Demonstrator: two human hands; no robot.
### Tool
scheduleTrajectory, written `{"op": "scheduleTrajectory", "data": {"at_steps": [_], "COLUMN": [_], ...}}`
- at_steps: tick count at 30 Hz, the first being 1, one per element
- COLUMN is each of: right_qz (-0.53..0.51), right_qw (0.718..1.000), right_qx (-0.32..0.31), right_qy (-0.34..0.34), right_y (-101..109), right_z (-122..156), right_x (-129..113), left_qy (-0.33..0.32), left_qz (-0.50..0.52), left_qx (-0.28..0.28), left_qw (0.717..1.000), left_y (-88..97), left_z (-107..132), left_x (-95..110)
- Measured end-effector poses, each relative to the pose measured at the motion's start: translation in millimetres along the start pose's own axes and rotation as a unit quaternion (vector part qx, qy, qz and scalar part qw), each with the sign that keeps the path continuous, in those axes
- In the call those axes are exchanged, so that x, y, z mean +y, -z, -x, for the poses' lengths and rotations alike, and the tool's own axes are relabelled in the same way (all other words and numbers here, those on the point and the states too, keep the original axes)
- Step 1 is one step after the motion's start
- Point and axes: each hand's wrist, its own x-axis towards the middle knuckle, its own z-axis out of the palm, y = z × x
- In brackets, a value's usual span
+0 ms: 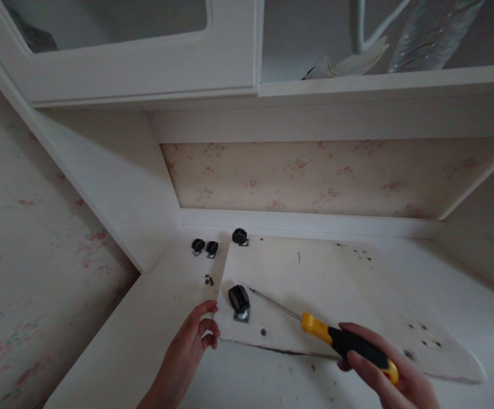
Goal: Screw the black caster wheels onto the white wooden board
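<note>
Screwdriver (344, 341) clamped in right hand (394, 378) fingers, tip beside wheel (239, 301); board (336, 284) corner gripped by curled left hand (187, 352) fingers

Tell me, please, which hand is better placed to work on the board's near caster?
Probably right: the right hand holds the screwdriver, its tip beside the caster; the left hand only touches the board.

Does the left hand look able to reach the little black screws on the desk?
Probably yes: the left hand rests at the corner of the board, and the screws lie just beyond it with nothing between.
</note>
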Motion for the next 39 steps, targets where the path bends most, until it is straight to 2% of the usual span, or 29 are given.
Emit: {"op": "scheduleTrajectory", "data": {"at_steps": [3, 6, 13, 17, 22, 39], "right_qz": [-0.060, -0.084, 0.040, 0.067, 0.111, 0.198], "right_qw": [0.993, 0.987, 0.995, 0.992, 0.985, 0.961], "right_qx": [0.098, 0.133, 0.061, 0.005, -0.052, -0.062], "right_qy": [0.000, 0.033, 0.074, 0.103, 0.125, 0.181], "right_y": [0.9, 4.1, -4.6, -20.1, -34.1, -40.1], "right_z": [-8.1, -22.9, -64.3, -82.2, -92.8, -96.9], "right_x": [-13.7, -32.5, -79.7, -100.0, -113.0, -134.9], "left_qy": [-0.011, -0.017, -0.038, -0.050, -0.024, -0.013], "left_qz": [-0.026, -0.050, -0.144, -0.097, -0.052, -0.036], "left_qx": [-0.011, -0.016, 0.039, 0.057, 0.064, 0.073], "left_qw": [1.000, 0.998, 0.988, 0.992, 0.996, 0.997], "left_y": [1.0, 0.3, -2.3, -7.6, -11.2, -9.9], "left_z": [0.1, 1.8, 7.9, 10.4, 12.6, 13.0], "left_x": [-1.7, -2.5, -8.6, -10.1, -9.9, -8.8]}}
